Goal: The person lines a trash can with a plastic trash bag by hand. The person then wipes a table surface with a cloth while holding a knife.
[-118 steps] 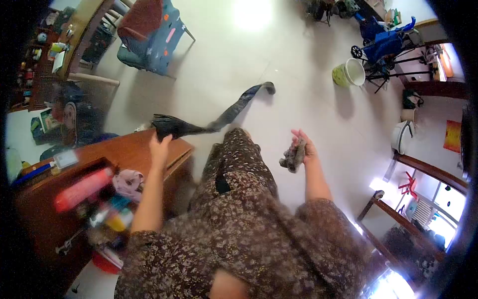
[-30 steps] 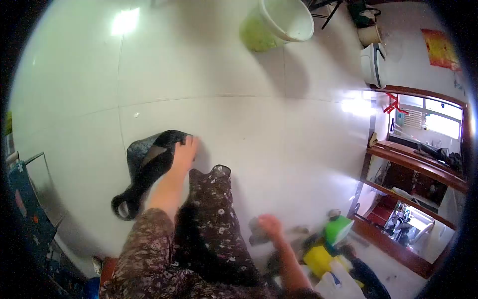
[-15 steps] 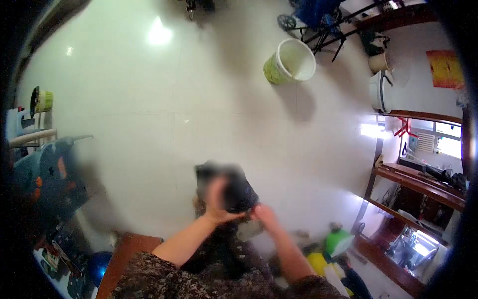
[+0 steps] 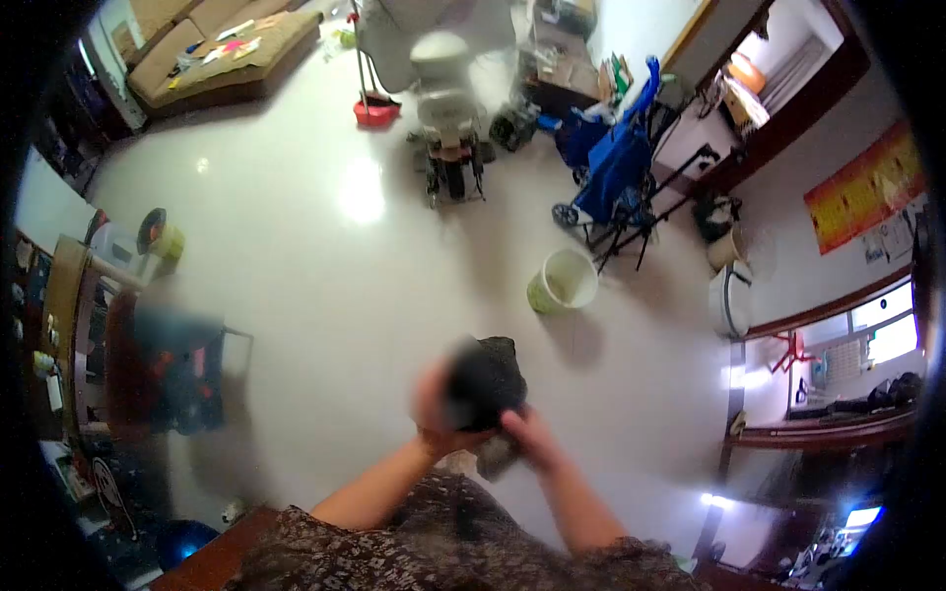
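Observation:
A black, soft-looking fabric item (image 4: 501, 369) is held up in front of my body; part of it is blurred, and its exact kind is unclear. My left hand (image 4: 434, 402) grips its left side, the fingers smeared. On the lower right edge, my right hand (image 4: 530, 433) is closed with the thumb pressed against the black fabric. A greyish-brown piece (image 4: 498, 459) shows just below, between my wrists; I cannot tell whether it belongs to the same item.
A white and green bucket (image 4: 564, 282) stands on the pale floor ahead. Beyond it are a folded blue stroller (image 4: 616, 172), an electric scooter (image 4: 448, 128) and a red dustpan (image 4: 376, 112). A chair with dark cloth (image 4: 177, 364) is at left, a sofa (image 4: 227, 59) far left.
My view has tilted up, bringing the sofa, scooter and dustpan into sight. The black item remains between both hands, with my left hand now more at its left side.

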Tool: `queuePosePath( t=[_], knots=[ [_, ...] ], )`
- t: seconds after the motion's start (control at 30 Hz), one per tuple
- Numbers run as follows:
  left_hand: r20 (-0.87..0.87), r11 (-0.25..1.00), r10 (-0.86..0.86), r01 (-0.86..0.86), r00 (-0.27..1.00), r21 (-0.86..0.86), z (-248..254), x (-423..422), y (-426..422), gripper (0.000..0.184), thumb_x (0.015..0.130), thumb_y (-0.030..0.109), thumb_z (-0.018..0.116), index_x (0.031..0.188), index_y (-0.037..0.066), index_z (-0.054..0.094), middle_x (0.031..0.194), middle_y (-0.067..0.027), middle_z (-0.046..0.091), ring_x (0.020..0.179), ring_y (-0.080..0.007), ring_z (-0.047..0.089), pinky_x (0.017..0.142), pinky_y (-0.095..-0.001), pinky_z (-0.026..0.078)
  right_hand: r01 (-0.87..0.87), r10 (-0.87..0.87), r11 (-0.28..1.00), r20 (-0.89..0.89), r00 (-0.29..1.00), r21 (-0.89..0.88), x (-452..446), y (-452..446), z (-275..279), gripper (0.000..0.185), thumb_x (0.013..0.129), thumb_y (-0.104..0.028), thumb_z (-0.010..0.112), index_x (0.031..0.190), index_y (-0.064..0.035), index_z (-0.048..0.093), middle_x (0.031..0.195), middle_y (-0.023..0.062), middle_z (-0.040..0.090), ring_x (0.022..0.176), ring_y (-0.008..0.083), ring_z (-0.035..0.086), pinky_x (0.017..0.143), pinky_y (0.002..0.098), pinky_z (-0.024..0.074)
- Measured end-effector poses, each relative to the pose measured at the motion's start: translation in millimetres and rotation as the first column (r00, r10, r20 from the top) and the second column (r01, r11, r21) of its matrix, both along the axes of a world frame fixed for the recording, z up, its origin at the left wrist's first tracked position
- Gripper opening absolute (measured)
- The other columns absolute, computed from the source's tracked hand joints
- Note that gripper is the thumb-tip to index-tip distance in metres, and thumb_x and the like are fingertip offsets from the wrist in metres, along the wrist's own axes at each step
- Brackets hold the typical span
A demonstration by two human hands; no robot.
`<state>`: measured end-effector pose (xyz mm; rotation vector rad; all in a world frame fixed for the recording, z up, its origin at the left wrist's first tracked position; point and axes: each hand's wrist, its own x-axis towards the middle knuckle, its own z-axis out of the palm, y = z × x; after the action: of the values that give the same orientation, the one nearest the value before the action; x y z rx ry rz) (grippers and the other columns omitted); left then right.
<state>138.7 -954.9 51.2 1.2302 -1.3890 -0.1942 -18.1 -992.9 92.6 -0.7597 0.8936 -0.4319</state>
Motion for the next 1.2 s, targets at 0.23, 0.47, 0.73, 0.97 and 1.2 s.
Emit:
queuePosePath(
  t=[0.23, 0.47, 0.73, 0.97, 1.2],
  knots=[
    [-0.010, 0.999, 0.027, -0.027, 1.000, 0.022, 28, 61, 1, 0.103, 0.052, 0.022, 0.081, 0.127, 0.011, 0.012, 0.126, -0.0172, 0.025, 0.111, -0.0293, 0.039, 0.088, -0.0401, 0.040, -0.058, 0.045, 0.970, -0.058, 0.997, -0.235, 81, -25, 36, 0.052, 0.073, -0.031, 0.068, 0.111, -0.0006, 0.048, 0.099, 0.0062, 0.055, 0.089, 0.0148, 0.052, 0.081, 0.0297, 0.0422],
    [0.105, 0.978, -0.087, 0.065, 0.991, 0.197, 50, 171, 33, 0.088, 0.058, 0.015, 0.075, 0.127, 0.006, 0.021, 0.119, -0.0183, 0.035, 0.088, -0.0265, 0.052, 0.081, -0.0389, 0.042, -0.234, 0.185, 0.925, -0.182, 0.966, -0.300, 136, -32, 74, 0.051, 0.069, -0.030, 0.067, 0.107, -0.0018, 0.049, 0.085, 0.0066, 0.057, 0.068, 0.0157, 0.057, 0.062, 0.0302, 0.0486],
    [-0.072, 0.924, -0.131, 0.148, 0.989, 0.351, 56, 216, 10, 0.067, 0.063, 0.016, 0.070, 0.123, 0.010, 0.039, 0.112, -0.0111, 0.051, 0.107, -0.0299, 0.046, 0.098, -0.0394, 0.029, -0.395, 0.361, 0.880, -0.169, 0.917, -0.264, 182, -21, 125, 0.048, 0.066, -0.019, 0.073, 0.105, 0.0000, 0.051, 0.085, 0.0052, 0.058, 0.075, 0.0131, 0.057, 0.069, 0.0280, 0.0466],
    [-0.322, 0.882, 0.026, 0.130, 0.947, 0.452, 74, 224, 10, 0.028, 0.070, 0.004, 0.056, 0.097, 0.008, 0.059, 0.091, -0.0082, 0.059, 0.079, -0.0215, 0.056, 0.073, -0.0306, 0.044, -0.397, 0.348, 0.812, -0.191, 0.918, -0.428, 195, -41, 143, 0.046, 0.063, -0.015, 0.072, 0.102, 0.0007, 0.052, 0.089, 0.0052, 0.058, 0.078, 0.0131, 0.056, 0.073, 0.0267, 0.0446],
    [-0.355, 0.918, -0.016, 0.155, 0.935, 0.365, 77, 222, 12, 0.019, 0.070, 0.003, 0.051, 0.087, 0.002, 0.060, 0.086, -0.0080, 0.055, 0.083, -0.0180, 0.052, 0.076, -0.0291, 0.041, -0.357, 0.323, 0.833, -0.153, 0.934, -0.423, 195, -54, 161, 0.057, 0.064, -0.014, 0.071, 0.111, 0.0001, 0.043, 0.091, 0.0077, 0.057, 0.079, 0.0154, 0.056, 0.072, 0.0275, 0.0455]
  ],
)
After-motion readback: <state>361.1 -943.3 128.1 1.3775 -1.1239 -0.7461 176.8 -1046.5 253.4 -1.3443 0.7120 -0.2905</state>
